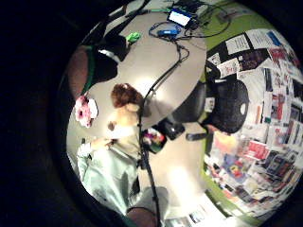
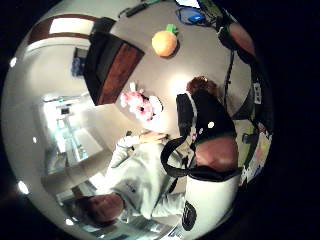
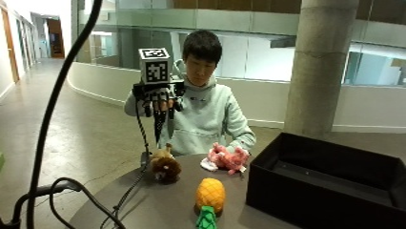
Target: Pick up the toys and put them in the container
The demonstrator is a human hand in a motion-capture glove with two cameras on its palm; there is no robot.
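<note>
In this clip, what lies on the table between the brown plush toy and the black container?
In the outside view, the pink plush toy and the pineapple toy lie between the brown plush toy and the black container.

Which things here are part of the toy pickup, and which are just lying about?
Job: brown plush toy; pink plush toy; pineapple toy; black container; gloved right hand, raised, holding nothing.
Lying about: black cable; blue device.

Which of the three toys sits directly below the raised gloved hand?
The brown-maned plush, under the gloved right hand; the pink plush and pineapple toy lie nearer the black container.
</note>
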